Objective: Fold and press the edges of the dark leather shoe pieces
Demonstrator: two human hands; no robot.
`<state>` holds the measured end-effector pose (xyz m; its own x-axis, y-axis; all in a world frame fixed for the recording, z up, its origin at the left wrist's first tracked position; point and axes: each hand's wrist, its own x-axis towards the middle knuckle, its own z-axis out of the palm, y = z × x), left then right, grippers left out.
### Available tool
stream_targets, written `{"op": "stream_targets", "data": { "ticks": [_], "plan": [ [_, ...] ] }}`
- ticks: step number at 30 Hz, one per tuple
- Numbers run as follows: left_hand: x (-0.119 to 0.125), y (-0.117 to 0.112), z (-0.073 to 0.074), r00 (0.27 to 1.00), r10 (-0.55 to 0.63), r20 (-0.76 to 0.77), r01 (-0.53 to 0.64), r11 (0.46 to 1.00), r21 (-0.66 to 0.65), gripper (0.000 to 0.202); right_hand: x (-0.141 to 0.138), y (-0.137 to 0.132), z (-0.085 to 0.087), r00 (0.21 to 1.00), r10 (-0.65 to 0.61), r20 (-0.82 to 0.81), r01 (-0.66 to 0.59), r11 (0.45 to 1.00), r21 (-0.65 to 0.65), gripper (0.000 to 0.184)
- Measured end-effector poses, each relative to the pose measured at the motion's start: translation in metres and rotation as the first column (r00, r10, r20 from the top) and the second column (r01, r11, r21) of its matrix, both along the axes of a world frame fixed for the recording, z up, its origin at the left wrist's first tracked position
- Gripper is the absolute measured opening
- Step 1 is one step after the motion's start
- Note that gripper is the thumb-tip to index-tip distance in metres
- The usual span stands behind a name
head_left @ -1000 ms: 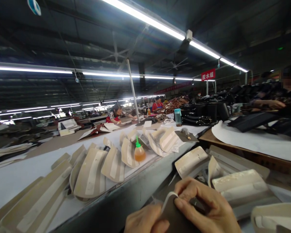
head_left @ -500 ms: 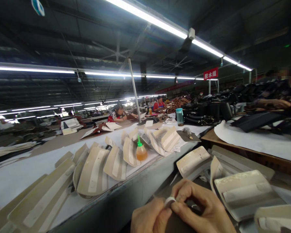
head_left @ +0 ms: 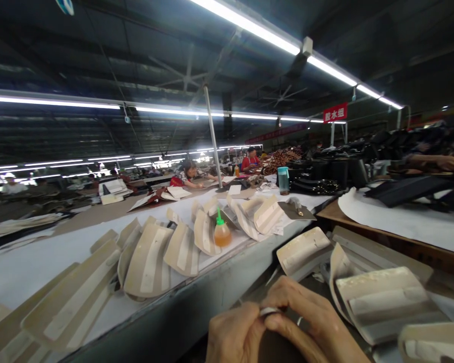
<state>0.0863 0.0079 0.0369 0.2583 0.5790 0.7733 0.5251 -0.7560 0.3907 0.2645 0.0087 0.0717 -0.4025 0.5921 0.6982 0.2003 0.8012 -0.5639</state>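
Observation:
Low in the view, in front of the table, my left hand (head_left: pixel 234 330) and my right hand (head_left: pixel 300 317) meet with thumbs and fingertips pressed together. Between them they pinch a small whitish strip or edge (head_left: pixel 270 311), mostly covered by the fingers. It seems to belong to a dark brownish piece (head_left: pixel 278 348) hanging below, but I cannot tell for certain. Just right of my right hand lie curved beige panels (head_left: pixel 386 297) with pale strips on them. On the table ahead stands a squeeze bottle (head_left: pixel 222 234) with amber liquid and a green nozzle.
More curved beige panels (head_left: pixel 147 262) stand along the white-covered table (head_left: pixel 109 330). Farther back are a teal-lidded bottle (head_left: pixel 283 181) and stacked black goods (head_left: pixel 318 176). A co-worker's arm (head_left: pixel 439 161) reaches in at the right. A metal pole (head_left: pixel 212 136) rises behind the table.
The view has shifted slightly. My fingers have closed further over the whitish strip, so less of it shows. Both hands stay together in nearly the same place.

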Motion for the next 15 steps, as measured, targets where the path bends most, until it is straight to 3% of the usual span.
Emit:
{"op": "stream_targets", "data": {
  "ticks": [5,9,12,15],
  "plan": [
    [-0.006,0.002,0.003,0.985,0.037,-0.167,-0.054,0.993,-0.101,0.032,-0.005,0.008,-0.008,0.999,-0.044,-0.028,0.040,0.993,-0.112,0.024],
    [-0.043,-0.004,0.012,0.922,0.178,-0.343,-0.229,0.966,-0.116,0.020,0.010,0.026,-0.008,0.966,-0.206,-0.156,0.182,0.971,-0.155,0.024],
    [-0.072,-0.016,0.025,0.942,0.285,-0.175,-0.324,0.910,-0.261,0.014,0.025,0.037,-0.004,0.885,-0.356,-0.300,0.302,0.929,-0.214,0.027],
    [-0.081,-0.026,0.037,0.902,0.350,0.253,-0.205,0.863,-0.462,0.006,0.034,0.046,-0.005,0.777,-0.477,-0.411,0.302,0.855,-0.422,0.041]
  ]
}}
